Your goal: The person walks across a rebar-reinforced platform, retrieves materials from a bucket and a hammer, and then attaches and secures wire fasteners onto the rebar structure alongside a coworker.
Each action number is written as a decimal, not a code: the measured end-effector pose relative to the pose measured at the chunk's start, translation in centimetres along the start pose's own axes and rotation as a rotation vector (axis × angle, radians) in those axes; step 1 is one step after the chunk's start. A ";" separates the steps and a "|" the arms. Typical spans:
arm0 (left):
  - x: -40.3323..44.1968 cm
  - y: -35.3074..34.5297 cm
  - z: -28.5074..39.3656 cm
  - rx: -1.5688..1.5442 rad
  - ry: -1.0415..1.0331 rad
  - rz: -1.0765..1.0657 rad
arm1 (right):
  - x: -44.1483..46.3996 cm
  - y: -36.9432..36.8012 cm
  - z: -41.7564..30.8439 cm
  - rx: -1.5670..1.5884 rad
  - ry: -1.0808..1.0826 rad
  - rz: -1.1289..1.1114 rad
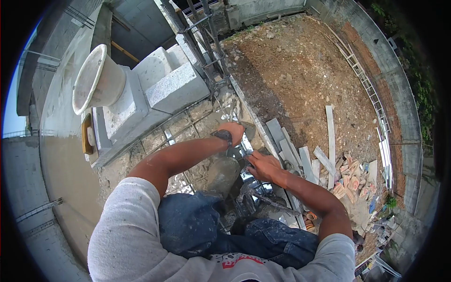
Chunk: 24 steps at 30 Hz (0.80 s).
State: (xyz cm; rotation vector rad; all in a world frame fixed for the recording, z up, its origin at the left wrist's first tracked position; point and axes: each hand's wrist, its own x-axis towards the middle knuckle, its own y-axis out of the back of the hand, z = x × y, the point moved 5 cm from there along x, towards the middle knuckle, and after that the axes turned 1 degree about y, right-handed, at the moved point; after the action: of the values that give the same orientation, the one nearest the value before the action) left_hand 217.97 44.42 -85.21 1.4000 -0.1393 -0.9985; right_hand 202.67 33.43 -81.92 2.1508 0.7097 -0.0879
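Note:
My left hand (232, 132), with a dark watch (224, 136) on its wrist, is closed low over the steel reinforcement. What it grips is hidden under the fingers. My right hand (264, 167) is a little nearer to me, fingers bent down beside shiny foil-like strips (246, 176) along the slab's edge. I cannot make out what it holds, if anything. Thin steel bars (191, 123) form a grid over rough grey mortar and shiny patches between the hands and the blocks. My knees in blue jeans (190, 218) are bent close to the work.
A whitish bucket (109, 80) lies tipped on pale concrete blocks (176, 89), with a wooden-handled float (87, 134) beside them. Upright column bars (202, 37) stand ahead. Beyond the edge, lower ground (286, 70) holds boards (330, 141), rubble and a leaning ladder-like frame (359, 70).

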 end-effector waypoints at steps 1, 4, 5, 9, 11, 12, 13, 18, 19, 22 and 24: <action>0.1 0.0 0.1 0.006 -0.007 -0.025 | -0.1 0.0 0.0 0.002 -0.006 -0.003; 0.5 0.1 -0.4 0.011 -0.010 -0.057 | -0.1 0.3 0.0 0.002 -0.013 -0.006; 0.5 -0.2 -0.7 0.007 -0.003 -0.046 | -0.2 0.4 0.0 0.007 -0.013 -0.001; -0.6 1.4 -1.2 -0.035 0.045 -0.021 | -0.2 0.5 -0.1 0.011 -0.028 -0.020; -1.0 2.4 -1.4 -0.002 0.070 -0.066 | -0.2 0.3 0.0 0.018 -0.029 -0.019; -1.2 2.5 -1.6 0.014 0.085 -0.087 | -0.1 0.2 0.0 0.021 -0.026 -0.019; -1.2 2.4 -1.8 0.006 0.088 -0.082 | -0.1 0.1 0.1 0.023 -0.018 -0.016; -1.3 1.5 -1.9 -0.031 0.114 -0.057 | 0.1 -0.3 0.3 0.008 -0.025 -0.044; -1.2 1.3 -1.8 -0.024 0.111 -0.055 | 0.1 -0.3 0.2 0.013 -0.020 -0.032; -1.1 1.2 -1.6 -0.016 0.104 -0.048 | 0.0 -0.2 0.2 0.022 -0.005 0.000; -1.2 1.5 -1.4 -0.031 0.100 -0.049 | -0.1 -0.1 0.2 0.026 0.002 0.017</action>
State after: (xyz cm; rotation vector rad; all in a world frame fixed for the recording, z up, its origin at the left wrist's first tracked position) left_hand 218.85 45.96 -83.73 1.4282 -0.0154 -0.9651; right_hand 202.57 33.28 -82.13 2.1812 0.6951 -0.0864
